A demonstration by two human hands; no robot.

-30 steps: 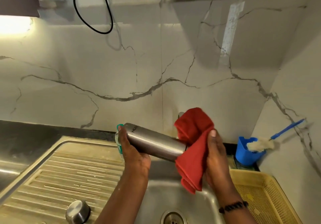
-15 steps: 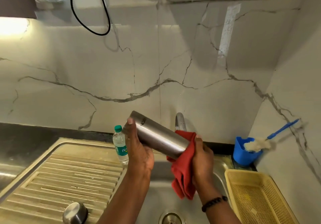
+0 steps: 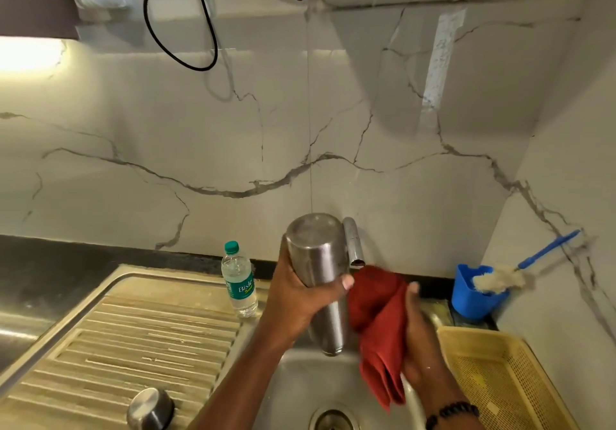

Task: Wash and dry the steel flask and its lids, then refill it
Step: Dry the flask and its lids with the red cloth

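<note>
The steel flask (image 3: 319, 263) hangs upside down over the sink, its flat base up and its open mouth pointing into the basin. My left hand (image 3: 301, 291) grips it around the middle. Just to its right, my right hand (image 3: 418, 336) holds a bunched red cloth (image 3: 378, 316), which hangs beside the flask's lower part. A steel lid (image 3: 150, 409) rests on the ribbed drainboard (image 3: 133, 339) at the lower left. A small plastic water bottle (image 3: 239, 281) with a green cap stands at the drainboard's back edge.
The tap spout (image 3: 352, 243) sticks out right behind the flask. A blue cup (image 3: 475, 296) with a blue-handled bottle brush (image 3: 500, 279) stands in the right corner. A yellow mesh basket (image 3: 500, 376) sits right of the basin, whose drain (image 3: 333, 418) shows below. A black cable (image 3: 180, 29) hangs above.
My left hand has turned the flask from lying slanted to upside down, mouth toward the sink. The red cloth has come off the flask's end and now hangs beside it.
</note>
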